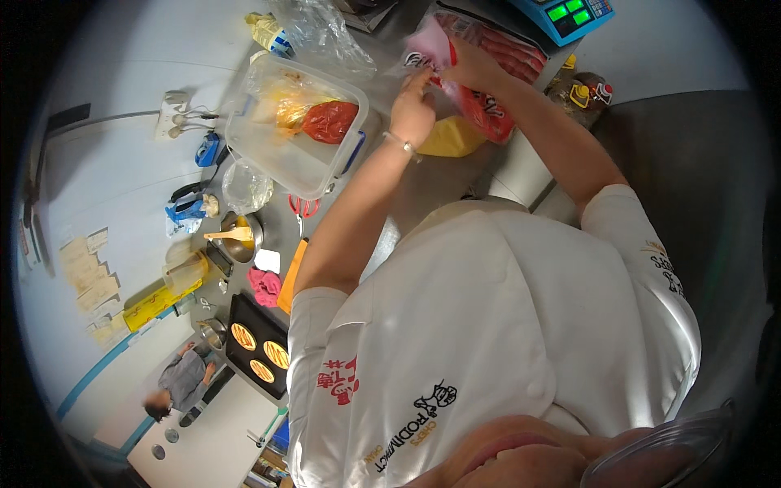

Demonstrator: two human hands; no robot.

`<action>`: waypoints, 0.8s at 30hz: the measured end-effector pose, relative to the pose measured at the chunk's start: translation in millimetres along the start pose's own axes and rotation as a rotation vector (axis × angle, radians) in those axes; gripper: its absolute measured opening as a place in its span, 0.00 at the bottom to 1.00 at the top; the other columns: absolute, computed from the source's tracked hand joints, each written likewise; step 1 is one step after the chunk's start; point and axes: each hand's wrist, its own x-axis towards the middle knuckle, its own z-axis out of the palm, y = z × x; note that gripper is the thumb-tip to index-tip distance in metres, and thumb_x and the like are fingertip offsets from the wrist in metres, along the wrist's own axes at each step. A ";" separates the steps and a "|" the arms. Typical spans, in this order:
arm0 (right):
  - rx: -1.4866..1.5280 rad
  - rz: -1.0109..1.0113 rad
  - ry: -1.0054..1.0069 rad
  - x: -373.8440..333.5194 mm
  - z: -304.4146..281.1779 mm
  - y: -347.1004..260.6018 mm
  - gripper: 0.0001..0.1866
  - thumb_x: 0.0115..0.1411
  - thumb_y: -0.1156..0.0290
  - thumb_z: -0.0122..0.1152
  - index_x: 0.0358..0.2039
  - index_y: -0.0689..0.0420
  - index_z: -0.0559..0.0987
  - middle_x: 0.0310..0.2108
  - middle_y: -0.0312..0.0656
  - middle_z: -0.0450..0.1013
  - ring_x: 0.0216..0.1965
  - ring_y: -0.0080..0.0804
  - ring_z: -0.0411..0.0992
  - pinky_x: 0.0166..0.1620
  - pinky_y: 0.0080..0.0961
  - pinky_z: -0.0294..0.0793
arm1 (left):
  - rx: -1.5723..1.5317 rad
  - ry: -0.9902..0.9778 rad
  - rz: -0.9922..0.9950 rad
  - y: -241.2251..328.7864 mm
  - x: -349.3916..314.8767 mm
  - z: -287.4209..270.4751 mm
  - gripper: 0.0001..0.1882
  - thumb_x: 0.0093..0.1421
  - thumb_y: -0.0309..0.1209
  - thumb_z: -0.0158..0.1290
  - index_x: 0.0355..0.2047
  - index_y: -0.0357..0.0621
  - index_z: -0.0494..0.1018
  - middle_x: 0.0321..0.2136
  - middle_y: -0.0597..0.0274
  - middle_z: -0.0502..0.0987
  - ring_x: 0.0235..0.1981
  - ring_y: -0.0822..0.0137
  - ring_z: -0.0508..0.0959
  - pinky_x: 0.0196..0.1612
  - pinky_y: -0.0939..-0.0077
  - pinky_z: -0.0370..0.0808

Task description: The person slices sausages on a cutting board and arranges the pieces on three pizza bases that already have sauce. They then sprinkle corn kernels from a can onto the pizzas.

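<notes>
My right hand (pixel 473 69) grips a red and pinkish-white printed plastic bag (pixel 486 112) near its upper edge. Against the pale part of the same bag are the fingers of my left hand (pixel 415 106), pinching it. Some of the fingertips and the bag's upper edge are blurred. Just beyond my right hand lies a flat clear pack of pink sliced meat (pixel 514 50). Partly under the bag is something yellow (pixel 452 138). Left of my hands stands a clear plastic tub (pixel 313 172) with a tied red bag (pixel 329 122) in it.
A blue scale (pixel 561 16) with green displays stands at the far right, near capped bottles (pixel 582 93). Crumpled clear plastic (pixel 321 37) lies behind the tub. Leftward are red-handled scissors (pixel 304 206), a metal bowl (pixel 246 244) and a black tray (pixel 259 321) of round flat pieces. Another person (pixel 183 381) is farther off.
</notes>
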 end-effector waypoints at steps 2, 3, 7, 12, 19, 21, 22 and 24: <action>0.316 0.034 0.003 -14.1 -27.3 -8.7 0.27 0.51 0.66 0.63 0.53 0.59 0.78 0.50 0.49 0.77 0.53 0.40 0.75 0.55 0.29 0.72 | 0.224 0.117 0.233 -37.1 21.8 0.8 0.26 0.51 0.16 0.53 0.53 0.36 0.73 0.52 0.46 0.74 0.55 0.47 0.73 0.60 0.62 0.70; 0.422 0.082 0.101 -32.9 -48.9 -19.6 0.24 0.53 0.69 0.60 0.52 0.58 0.79 0.48 0.47 0.78 0.51 0.38 0.76 0.54 0.28 0.72 | 0.240 0.120 0.146 -35.6 28.9 -1.5 0.29 0.46 0.14 0.53 0.52 0.38 0.72 0.53 0.48 0.72 0.58 0.47 0.70 0.61 0.59 0.68; 1.029 0.212 0.223 -64.3 -105.4 17.8 0.16 0.59 0.74 0.54 0.48 0.61 0.77 0.42 0.41 0.78 0.45 0.31 0.76 0.50 0.28 0.75 | 0.389 0.201 0.325 21.3 58.5 -4.1 0.34 0.47 0.21 0.58 0.59 0.42 0.67 0.60 0.49 0.66 0.63 0.47 0.65 0.64 0.58 0.63; 1.469 0.168 0.018 -86.3 -124.1 13.5 0.12 0.63 0.73 0.54 0.45 0.59 0.78 0.40 0.39 0.78 0.40 0.31 0.77 0.46 0.31 0.77 | 0.809 -0.560 0.586 23.8 58.4 13.7 0.36 0.53 0.37 0.60 0.63 0.47 0.66 0.68 0.50 0.59 0.70 0.54 0.58 0.70 0.58 0.54; 1.624 -0.484 -0.109 -131.3 -128.0 -30.1 0.15 0.70 0.56 0.51 0.33 0.54 0.71 0.23 0.32 0.69 0.23 0.21 0.69 0.29 0.23 0.66 | 0.901 -0.597 0.494 23.1 78.6 59.6 0.19 0.54 0.35 0.57 0.48 0.50 0.78 0.51 0.57 0.78 0.54 0.56 0.77 0.56 0.59 0.71; 1.643 -0.593 -0.028 -141.8 -131.5 -8.2 0.14 0.72 0.60 0.49 0.29 0.52 0.68 0.20 0.30 0.66 0.20 0.19 0.65 0.25 0.19 0.61 | 0.928 -0.496 0.479 21.3 78.2 53.3 0.14 0.57 0.33 0.54 0.43 0.49 0.81 0.53 0.58 0.78 0.54 0.58 0.77 0.57 0.65 0.72; 1.643 -0.586 -0.029 -149.0 -130.2 -6.2 0.14 0.72 0.62 0.48 0.28 0.51 0.68 0.19 0.30 0.66 0.20 0.20 0.64 0.26 0.20 0.60 | 0.908 -0.416 0.495 12.0 74.7 55.7 0.13 0.57 0.33 0.54 0.42 0.48 0.81 0.51 0.58 0.79 0.53 0.58 0.77 0.56 0.65 0.73; 1.630 -0.573 -0.027 -162.2 -132.1 -3.2 0.13 0.72 0.65 0.46 0.27 0.50 0.66 0.18 0.31 0.66 0.19 0.21 0.62 0.27 0.21 0.59 | 0.862 -0.247 0.533 -5.5 77.1 74.6 0.12 0.58 0.32 0.53 0.40 0.48 0.81 0.49 0.57 0.80 0.52 0.57 0.78 0.54 0.64 0.74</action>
